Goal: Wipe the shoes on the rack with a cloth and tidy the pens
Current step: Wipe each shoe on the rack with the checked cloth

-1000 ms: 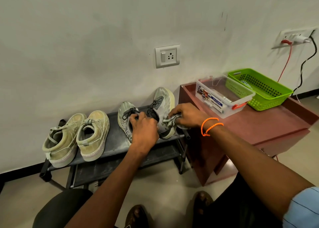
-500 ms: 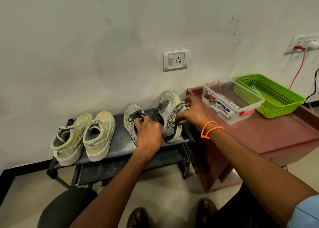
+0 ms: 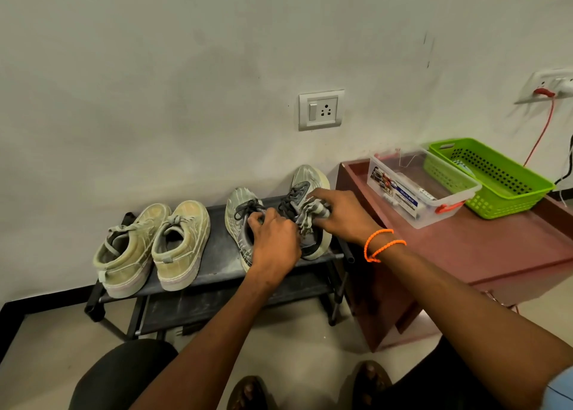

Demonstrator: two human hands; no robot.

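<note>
My left hand (image 3: pixel 273 242) grips the grey sneaker (image 3: pixel 305 223) at frame centre; my right hand (image 3: pixel 341 215) clutches the cloth (image 3: pixel 311 212), now lower on its laces.

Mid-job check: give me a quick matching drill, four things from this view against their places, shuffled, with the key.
Things:
1. cloth
2. beige sneakers
3. green basket
4. clear box

Places:
A. left end of the shoe rack
B. far right on the red cabinet
C. in the right hand
D. on the cabinet, between rack and basket

Pairs: 1-C, 2-A, 3-B, 4-D
</note>
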